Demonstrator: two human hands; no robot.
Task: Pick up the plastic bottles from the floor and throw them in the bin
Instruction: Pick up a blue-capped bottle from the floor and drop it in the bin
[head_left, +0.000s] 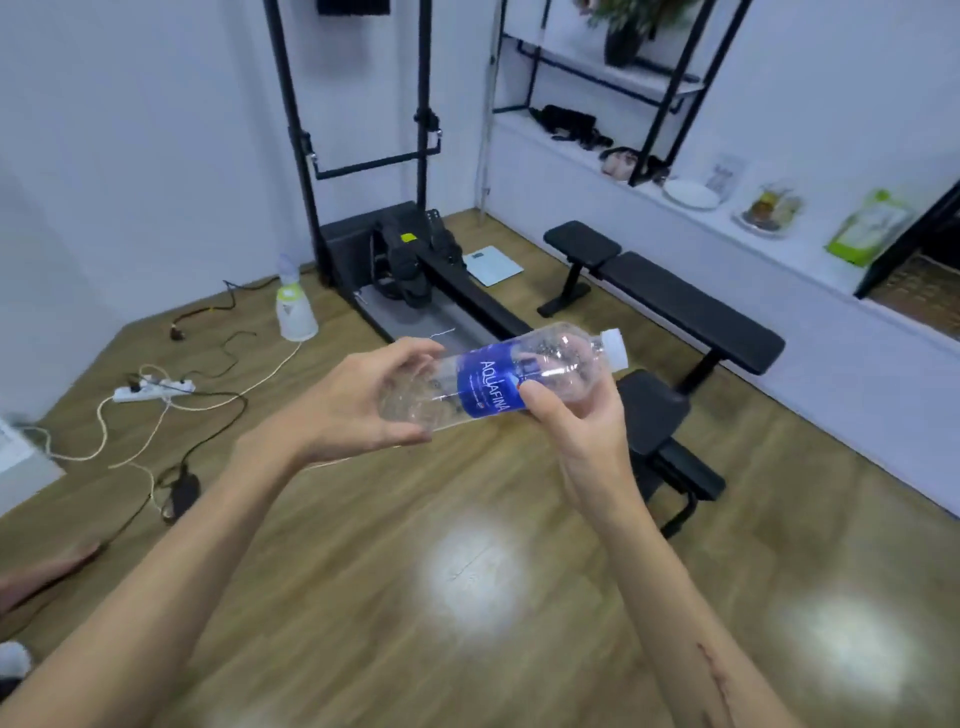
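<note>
A: Clear plastic bottle with blue label and white cap (498, 379) held sideways in the air above the wooden floor (467, 597), left hand (358, 410) and right hand (582, 421) fingers curled round it.

B: Hold firm; no bin visible, so look around before carrying.

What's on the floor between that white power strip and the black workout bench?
In the head view, between the power strip and the bench lies bare wood floor, with the rowing machine farther back; both hands holding the bottle cover part.
</note>
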